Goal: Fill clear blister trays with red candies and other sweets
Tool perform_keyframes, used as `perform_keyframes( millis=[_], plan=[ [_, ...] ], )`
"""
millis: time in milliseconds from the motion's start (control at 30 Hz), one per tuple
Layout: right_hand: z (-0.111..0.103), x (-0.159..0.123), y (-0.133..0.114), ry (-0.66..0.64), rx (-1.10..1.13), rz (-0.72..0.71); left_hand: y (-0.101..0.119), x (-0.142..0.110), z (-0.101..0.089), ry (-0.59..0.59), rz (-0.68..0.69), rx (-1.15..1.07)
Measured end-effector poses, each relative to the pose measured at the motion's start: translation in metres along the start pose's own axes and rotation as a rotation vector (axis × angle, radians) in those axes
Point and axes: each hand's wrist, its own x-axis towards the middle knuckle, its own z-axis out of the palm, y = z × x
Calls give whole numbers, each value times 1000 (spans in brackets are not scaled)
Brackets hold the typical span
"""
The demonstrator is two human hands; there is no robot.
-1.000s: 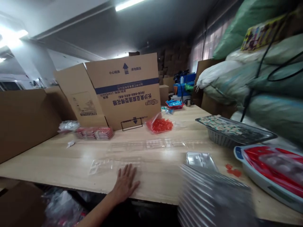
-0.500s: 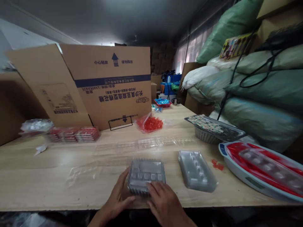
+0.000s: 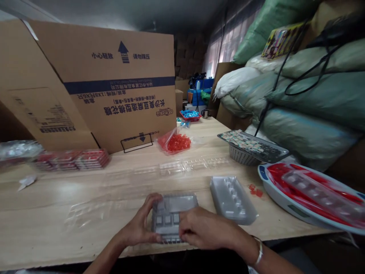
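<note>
From where I stand, the stack of trays (image 3: 167, 219) sits on the table (image 3: 51, 243), near the front edge, between both hands. The left hand (image 3: 139, 226) is spread wide around its left side, thumb in front and fingers at the back, holding it. Half a second ago, the right hand (image 3: 203, 228) lay looser on top. Now its fingers are curled in at the right side. I can't tell if they pinch a tray. So I think the work is at this stack now, with the left hand keeping it steady. Another stack (image 3: 232, 199) lies just to the right.
</note>
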Motion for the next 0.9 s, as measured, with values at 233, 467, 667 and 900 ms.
perform_keyframes(
  millis=[233,467,667,900],
  plan=[
    [9,-11,-19,30,-262,-162,0,-18,9,-83,35,26],
    [20,-16,-16,189,-261,-158,3,-22,25,-27,45,195],
    [14,-17,-23,374,-307,-188,31,-26,29,116,-70,52],
    [-24,-5,1,726,-36,-230,37,19,7,365,-95,-299]
  ],
)
